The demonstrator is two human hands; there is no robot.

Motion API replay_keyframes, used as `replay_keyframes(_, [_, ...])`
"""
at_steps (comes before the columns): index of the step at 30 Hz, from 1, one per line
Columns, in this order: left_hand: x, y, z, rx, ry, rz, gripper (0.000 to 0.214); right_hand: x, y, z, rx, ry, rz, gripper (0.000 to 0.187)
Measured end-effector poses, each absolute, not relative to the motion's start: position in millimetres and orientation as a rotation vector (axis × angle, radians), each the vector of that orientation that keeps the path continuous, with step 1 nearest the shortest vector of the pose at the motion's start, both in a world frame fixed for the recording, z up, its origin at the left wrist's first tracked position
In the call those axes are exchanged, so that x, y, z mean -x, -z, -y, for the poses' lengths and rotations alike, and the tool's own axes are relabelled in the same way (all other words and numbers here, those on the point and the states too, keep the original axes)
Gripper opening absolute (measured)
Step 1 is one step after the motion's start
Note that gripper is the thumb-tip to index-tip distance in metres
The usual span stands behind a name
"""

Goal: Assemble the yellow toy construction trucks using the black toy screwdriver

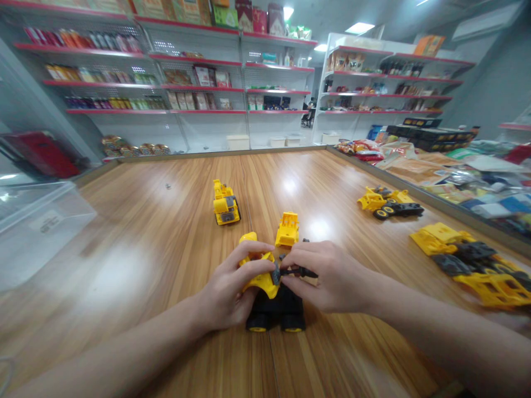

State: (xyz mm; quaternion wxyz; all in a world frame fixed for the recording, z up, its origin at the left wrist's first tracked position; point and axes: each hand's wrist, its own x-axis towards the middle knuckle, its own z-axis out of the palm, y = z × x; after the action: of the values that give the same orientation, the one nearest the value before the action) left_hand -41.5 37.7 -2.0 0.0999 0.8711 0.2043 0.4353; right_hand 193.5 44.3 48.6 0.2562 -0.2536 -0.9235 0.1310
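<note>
My left hand (234, 276) is closed around a yellow plastic toy-truck part (265, 283) with a grey piece on its right side. Pinched in my right hand (326, 276) is a thin black screwdriver-like tool (297, 271), its tip against or very close to the grey piece; the fingers partly cover it. Beneath both hands, a black toy chassis (276, 307) stands on its wheels on the table. Just beyond my hands sits a yellow toy dump bed (287, 228), apart from the chassis.
A yellow toy construction vehicle (226, 204) stands farther back on the wooden table (166, 237). To the right lie a partly built toy truck (390, 203) and several yellow and black toy parts (473, 260). At left is a clear plastic bin (37, 232); stocked shelves line the back.
</note>
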Motion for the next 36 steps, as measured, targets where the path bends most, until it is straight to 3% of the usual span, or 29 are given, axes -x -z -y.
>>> replay_keyframes(10, [41.4, 1.1, -37.0, -2.584, -1.284, -0.607, 0.052, -193.3, -48.3, -45.1, 0.674, -0.336, 2.524, 0.017])
replay_keyframes(18, [41.9, 1.8, -37.0, -2.573, -1.280, -0.592, 0.055, -192.9, -47.5, -45.1, 0.635, -0.341, 2.469, 0.008])
replay_keyframes(29, [38.9, 4.4, -37.4, -2.399, -1.418, -0.577, 0.067, -192.4, -44.8, -43.3, 0.705, -0.336, 2.472, 0.018])
replay_keyframes(36, [40.1, 1.6, -37.3, -2.459, -1.398, -0.653, 0.062, -190.3, -47.6, -43.4, 0.788, -0.410, 2.513, 0.025])
